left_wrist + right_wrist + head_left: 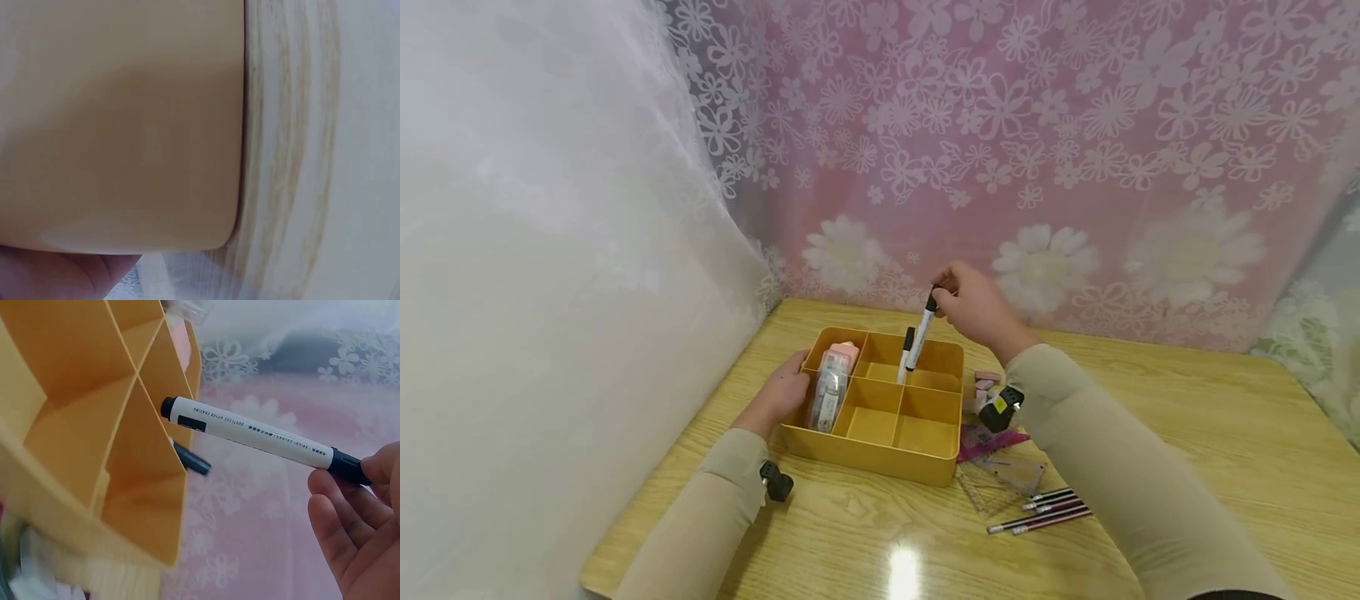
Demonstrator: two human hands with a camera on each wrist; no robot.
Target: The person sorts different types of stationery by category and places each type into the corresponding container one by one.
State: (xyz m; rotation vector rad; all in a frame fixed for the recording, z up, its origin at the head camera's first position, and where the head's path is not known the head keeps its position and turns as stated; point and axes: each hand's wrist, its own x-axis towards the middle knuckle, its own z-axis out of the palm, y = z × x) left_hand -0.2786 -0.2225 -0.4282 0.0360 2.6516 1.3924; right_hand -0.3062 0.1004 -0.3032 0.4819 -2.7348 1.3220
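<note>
My right hand (973, 304) pinches a white whiteboard marker (253, 434) by its black cap. The marker slants down over the back middle compartment of a yellow desk organizer (872, 462). A second marker (907, 346) leans inside that compartment, its black cap above the rim. My left hand (784, 390) grips the organizer's left wall; in the left wrist view its fingers (56, 275) show at the box's edge. Correction tape with a pink top (845, 350) and a clear plastic case (829, 396) lie in the left compartments.
Right of the organizer lie pink and white erasers (985, 385), a magenta pouch (988, 442), clear set squares (1000, 479) and several pencils (1048, 512). A floral curtain (1037, 167) hangs behind the wooden table (842, 533); a white sheet (550, 250) stands at left.
</note>
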